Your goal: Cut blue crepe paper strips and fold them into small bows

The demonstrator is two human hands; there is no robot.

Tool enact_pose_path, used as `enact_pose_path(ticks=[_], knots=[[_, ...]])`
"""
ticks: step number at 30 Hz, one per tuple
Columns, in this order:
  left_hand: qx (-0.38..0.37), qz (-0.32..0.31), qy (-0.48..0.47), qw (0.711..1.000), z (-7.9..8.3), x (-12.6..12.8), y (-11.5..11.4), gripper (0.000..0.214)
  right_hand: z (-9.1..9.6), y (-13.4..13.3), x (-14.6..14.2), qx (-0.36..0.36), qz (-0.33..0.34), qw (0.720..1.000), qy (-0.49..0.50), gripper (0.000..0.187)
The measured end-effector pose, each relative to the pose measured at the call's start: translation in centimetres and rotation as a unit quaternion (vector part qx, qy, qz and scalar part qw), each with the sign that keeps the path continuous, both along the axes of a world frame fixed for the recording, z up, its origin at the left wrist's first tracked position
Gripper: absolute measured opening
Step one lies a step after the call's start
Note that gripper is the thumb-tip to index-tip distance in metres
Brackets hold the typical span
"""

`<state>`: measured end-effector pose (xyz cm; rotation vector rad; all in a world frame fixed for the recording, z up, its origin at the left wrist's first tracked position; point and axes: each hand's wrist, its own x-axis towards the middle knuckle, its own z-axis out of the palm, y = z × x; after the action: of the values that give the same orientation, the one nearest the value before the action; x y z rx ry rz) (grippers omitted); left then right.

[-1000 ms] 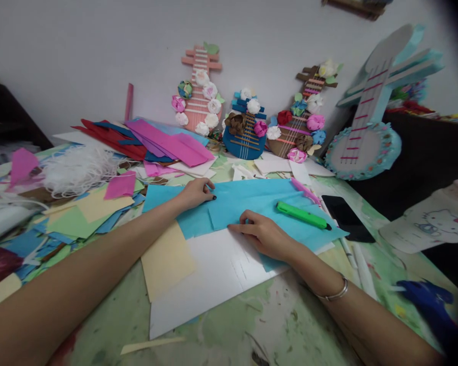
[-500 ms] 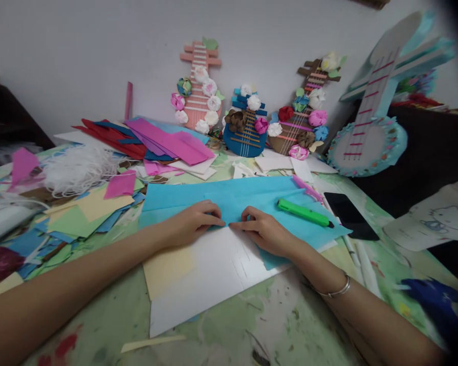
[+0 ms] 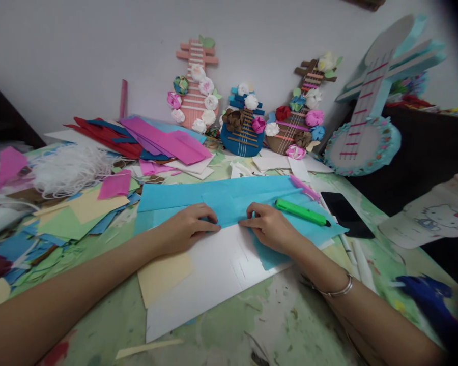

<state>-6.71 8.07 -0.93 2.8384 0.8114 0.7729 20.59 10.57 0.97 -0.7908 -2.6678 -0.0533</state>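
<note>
My left hand (image 3: 191, 226) and my right hand (image 3: 270, 226) face each other over the table. Between them lies a small piece of light blue crepe paper (image 3: 228, 209), its near edge pinched at either end by my fingertips. Larger light blue sheets (image 3: 171, 195) spread underneath and behind. In front is a white board (image 3: 202, 290) with a few thin cut marks, and a cream paper piece (image 3: 162, 277) by its left side. To the right of my right hand, a green utility knife (image 3: 301, 212) rests on the blue paper.
Paper scraps (image 3: 68, 216) and a bundle of white string (image 3: 70, 170) cover the left. Pink sheets (image 3: 168, 140) lie behind. Several decorated paper instruments (image 3: 242, 127) lean at the wall. A black phone (image 3: 347, 213) and a white cup (image 3: 423, 216) are on the right.
My hands have moved apart along the near edge of the small blue paper, which now shows flat between them. The view has shifted slightly.
</note>
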Motion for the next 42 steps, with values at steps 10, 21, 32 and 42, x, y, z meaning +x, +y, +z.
enact_pose_path(ticks=[10, 21, 32, 42], knots=[[0.033, -0.011, 0.044, 0.998, 0.1, -0.1, -0.3, 0.029, 0.5, -0.7, -0.3, 0.081, -0.012, 0.994, -0.072, 0.031], [0.030, -0.015, 0.052, 0.998, 0.2, -0.1, -0.3, 0.032, 0.8, -1.4, -0.9, 0.059, 0.006, 0.995, -0.086, 0.026], [0.080, -0.036, -0.021, 0.996, -0.5, -0.5, -0.2, 0.030, 2.3, -1.3, -1.5, 0.034, -0.051, 0.986, -0.155, 0.027], [0.085, -0.037, -0.037, 0.995, -0.8, -0.8, -0.2, 0.027, 9.8, -0.7, 0.8, -0.006, -0.114, 0.975, -0.190, 0.030]])
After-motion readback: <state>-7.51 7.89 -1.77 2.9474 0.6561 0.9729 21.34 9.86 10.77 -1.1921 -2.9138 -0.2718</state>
